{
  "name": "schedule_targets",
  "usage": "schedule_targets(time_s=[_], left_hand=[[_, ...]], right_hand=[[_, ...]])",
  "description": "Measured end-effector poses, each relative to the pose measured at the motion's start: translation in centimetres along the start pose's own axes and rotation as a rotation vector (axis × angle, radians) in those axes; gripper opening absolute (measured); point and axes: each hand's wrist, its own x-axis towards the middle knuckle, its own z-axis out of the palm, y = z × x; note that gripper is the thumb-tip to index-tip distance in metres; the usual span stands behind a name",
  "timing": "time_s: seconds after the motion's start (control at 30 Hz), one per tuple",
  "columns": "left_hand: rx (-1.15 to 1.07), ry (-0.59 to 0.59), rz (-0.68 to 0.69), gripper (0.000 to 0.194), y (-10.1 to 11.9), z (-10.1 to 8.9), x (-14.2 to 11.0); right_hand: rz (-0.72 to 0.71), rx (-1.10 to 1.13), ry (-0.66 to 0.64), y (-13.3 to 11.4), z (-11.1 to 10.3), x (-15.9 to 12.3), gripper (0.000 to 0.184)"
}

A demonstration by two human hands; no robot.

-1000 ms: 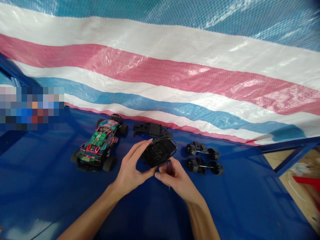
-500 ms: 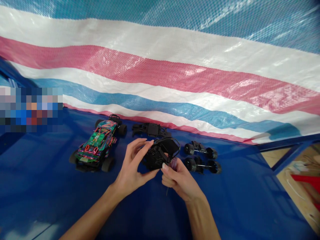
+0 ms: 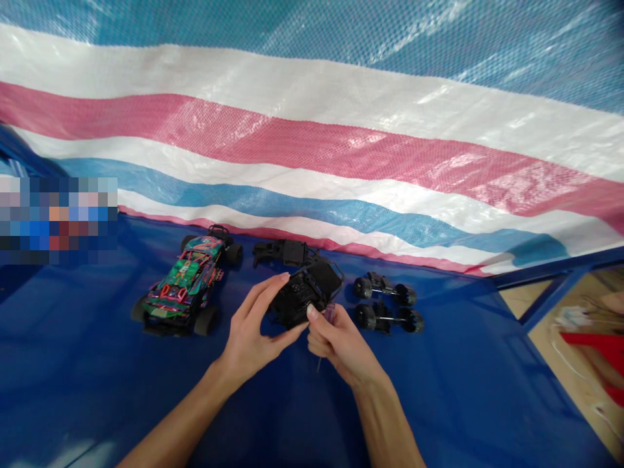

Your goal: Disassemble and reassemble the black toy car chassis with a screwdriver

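Note:
A black plastic toy-car part (image 3: 297, 296) with a looped bar at its upper right is held over the blue table. My left hand (image 3: 251, 328) grips its left side between fingers and thumb. My right hand (image 3: 338, 338) is closed round a screwdriver (image 3: 330, 313) with a translucent purple handle, its thin shaft pointing down below the fist. The right thumb rests at the part's lower right edge. Behind the part lies a black chassis piece (image 3: 290, 252), partly covered by it.
To the left stands a colourful toy car (image 3: 188, 276) with black wheels. Two wheel axles (image 3: 383, 290) lie one before the other on the right of the blue table (image 3: 468, 390). A striped plastic sheet (image 3: 312, 143) hangs along the back; red material (image 3: 592, 354) shows beyond the right edge.
The view has shifted slightly, so the things on the table appear a little further left. Both hands keep their hold, and the black part is tilted slightly differently.

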Motion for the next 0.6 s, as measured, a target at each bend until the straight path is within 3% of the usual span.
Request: schedule_targets(time_s=[0.2,0.47,0.6], left_hand=[[0.013,-0.019,0.007,0.067,-0.3,-0.1,-0.4],[0.055,0.020,0.077,0.072,0.3,0.5,-0.7],[0.071,0.015,0.056,0.072,0.3,0.8,-0.9]], right_hand=[[-0.087,-0.204,0.252,0.9,0.5,0.4,0.060],[-0.084,0.020,0.343,1.3,1.8,1.0,0.050],[-0.111,0.031,0.458,1.8,2.1,1.4,0.048]])
